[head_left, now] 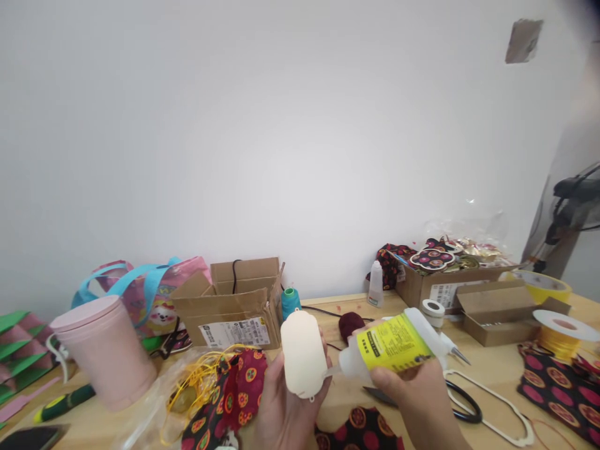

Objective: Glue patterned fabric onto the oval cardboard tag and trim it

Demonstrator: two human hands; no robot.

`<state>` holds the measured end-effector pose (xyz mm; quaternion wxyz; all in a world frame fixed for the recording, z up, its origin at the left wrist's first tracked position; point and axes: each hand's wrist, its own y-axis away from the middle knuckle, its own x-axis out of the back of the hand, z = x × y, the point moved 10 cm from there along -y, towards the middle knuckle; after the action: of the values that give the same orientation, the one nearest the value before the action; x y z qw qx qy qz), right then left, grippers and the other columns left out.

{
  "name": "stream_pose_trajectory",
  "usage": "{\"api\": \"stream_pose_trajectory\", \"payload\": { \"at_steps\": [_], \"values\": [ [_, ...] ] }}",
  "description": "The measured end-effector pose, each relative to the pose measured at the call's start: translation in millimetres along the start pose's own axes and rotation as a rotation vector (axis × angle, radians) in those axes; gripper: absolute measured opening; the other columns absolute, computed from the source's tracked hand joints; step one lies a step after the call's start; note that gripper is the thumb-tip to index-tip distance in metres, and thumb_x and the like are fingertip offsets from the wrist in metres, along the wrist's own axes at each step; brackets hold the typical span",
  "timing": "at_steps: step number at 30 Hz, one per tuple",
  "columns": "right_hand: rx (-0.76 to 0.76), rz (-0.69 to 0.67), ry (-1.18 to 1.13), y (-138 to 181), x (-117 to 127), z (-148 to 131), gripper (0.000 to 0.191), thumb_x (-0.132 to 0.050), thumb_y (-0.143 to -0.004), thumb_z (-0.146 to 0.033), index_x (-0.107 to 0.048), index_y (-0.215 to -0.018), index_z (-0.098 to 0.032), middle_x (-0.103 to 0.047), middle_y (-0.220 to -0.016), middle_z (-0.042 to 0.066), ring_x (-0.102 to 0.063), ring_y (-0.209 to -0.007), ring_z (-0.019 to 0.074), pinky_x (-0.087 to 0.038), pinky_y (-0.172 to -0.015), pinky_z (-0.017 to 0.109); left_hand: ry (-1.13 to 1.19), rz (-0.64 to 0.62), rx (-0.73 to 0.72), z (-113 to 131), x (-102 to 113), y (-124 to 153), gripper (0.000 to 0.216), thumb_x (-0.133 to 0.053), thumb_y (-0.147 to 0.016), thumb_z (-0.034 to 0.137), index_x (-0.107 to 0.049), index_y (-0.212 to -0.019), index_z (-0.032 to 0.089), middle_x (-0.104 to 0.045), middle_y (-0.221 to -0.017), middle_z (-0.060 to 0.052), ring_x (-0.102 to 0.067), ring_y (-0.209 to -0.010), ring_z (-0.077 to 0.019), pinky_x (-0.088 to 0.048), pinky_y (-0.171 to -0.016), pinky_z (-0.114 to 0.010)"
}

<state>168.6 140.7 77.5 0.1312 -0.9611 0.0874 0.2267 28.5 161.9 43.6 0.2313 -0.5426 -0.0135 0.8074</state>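
Observation:
My left hand (pixel 293 419) is closed around a flat cream-coloured plate (pixel 304 353) with scalloped corners and a small loop at top and bottom. In my right hand (pixel 415 390) is a glue bottle (pixel 396 344) with a yellow label, tipped sideways. Its nozzle points left and meets the plate's lower right edge; whether glue is coming out I cannot tell. Below the hands lies dark patterned fabric (pixel 359 431). Scissors (pixel 464 400) with black handles are partly hidden behind my right wrist, beside a cream frame (pixel 509 409).
At left stand a pink lidded mug (pixel 105 353) and an open cardboard box (pixel 234 312). Yellow cord (pixel 201 375) lies near more fabric (pixel 250 375). On the right are a full box (pixel 435 284), a smaller carton (pixel 497 312) and a yellow ribbon spool (pixel 560 337).

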Motion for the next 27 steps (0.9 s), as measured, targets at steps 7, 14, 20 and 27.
{"api": "stream_pose_trajectory", "payload": {
  "at_steps": [7,14,20,27],
  "values": [
    [0.127,0.007,0.135,9,-4,-16,0.042,-0.075,-0.047,-0.025,-0.059,-0.086,-0.020,-0.069,-0.084,0.006,-0.064,-0.077,0.0243,-0.053,-0.068,0.029,-0.031,0.003,-0.072,8,-8,0,0.031,-0.046,-0.077,0.023,-0.060,-0.104,0.023,-0.063,-0.108,-0.010,-0.057,-0.099,-0.0193,-0.044,-0.083,-0.031],
    [0.157,-0.037,0.180,13,-11,-19,0.041,-0.077,-0.044,-0.026,-0.058,-0.081,-0.023,-0.068,-0.080,0.003,-0.064,-0.074,0.0238,-0.053,-0.067,0.028,-0.072,0.102,-0.096,5,1,0,0.027,-0.051,-0.074,0.022,-0.064,-0.098,0.023,-0.067,-0.100,-0.010,-0.061,-0.091,-0.0195,-0.047,-0.079,-0.032],
    [0.153,-0.042,0.198,12,-10,-19,0.042,-0.075,-0.048,-0.031,-0.056,-0.083,-0.022,-0.068,-0.080,0.004,-0.065,-0.073,0.0246,-0.055,-0.064,0.029,0.015,0.113,-0.028,-1,6,2,0.028,-0.047,-0.075,0.024,-0.064,-0.097,0.022,-0.067,-0.100,-0.010,-0.060,-0.092,-0.0197,-0.046,-0.078,-0.033],
    [0.196,-0.024,0.135,12,-7,-20,0.043,-0.077,-0.045,-0.022,-0.057,-0.083,-0.022,-0.068,-0.079,0.002,-0.065,-0.072,0.0219,-0.054,-0.064,0.026,0.061,0.178,0.004,-4,8,2,0.026,-0.048,-0.075,0.027,-0.066,-0.093,0.022,-0.069,-0.092,-0.008,-0.061,-0.088,-0.0196,-0.048,-0.075,-0.031]
  ]
}}
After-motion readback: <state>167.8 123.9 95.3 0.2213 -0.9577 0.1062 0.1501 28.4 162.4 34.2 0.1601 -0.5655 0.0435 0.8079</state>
